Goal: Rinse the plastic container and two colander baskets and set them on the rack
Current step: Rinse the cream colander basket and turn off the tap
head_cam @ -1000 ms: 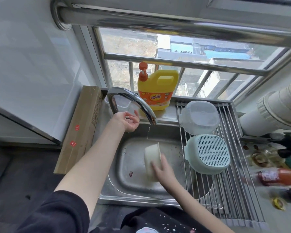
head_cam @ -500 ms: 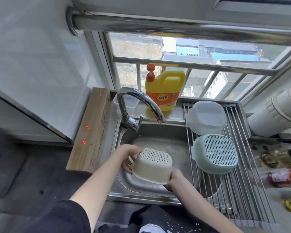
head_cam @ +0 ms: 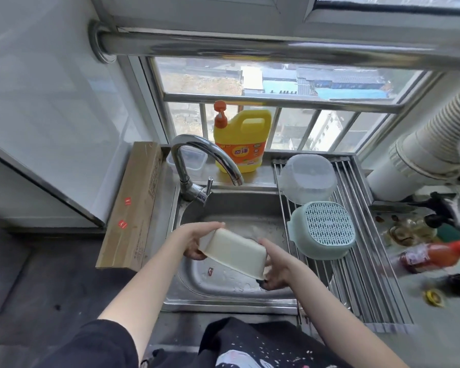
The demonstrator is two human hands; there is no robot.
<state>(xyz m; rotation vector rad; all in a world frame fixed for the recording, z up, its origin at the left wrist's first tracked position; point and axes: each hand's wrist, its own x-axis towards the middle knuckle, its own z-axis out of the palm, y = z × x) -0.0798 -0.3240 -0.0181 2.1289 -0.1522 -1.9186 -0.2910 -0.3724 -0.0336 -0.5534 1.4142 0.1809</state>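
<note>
Over the steel sink (head_cam: 223,288) I hold a cream colander basket (head_cam: 237,252), tilted with its smooth side wall towards me. My left hand (head_cam: 197,240) grips its left end, and my right hand (head_cam: 275,266) grips its lower right rim. On the roll-up rack (head_cam: 356,274) to the right, a clear plastic container (head_cam: 307,179) lies upside down at the back. A green colander basket (head_cam: 323,229) lies upside down just in front of it.
The tap (head_cam: 205,160) arches over the sink's back, with no water seen running. A yellow detergent jug (head_cam: 241,140) stands on the window ledge. A cardboard box (head_cam: 133,205) lies left of the sink. Bottles (head_cam: 436,254) and a white duct (head_cam: 422,155) crowd the right.
My left hand left the tap and took hold of the cream basket. Both hands then turned it, so its perforated bottom is hidden and its side wall shows.
</note>
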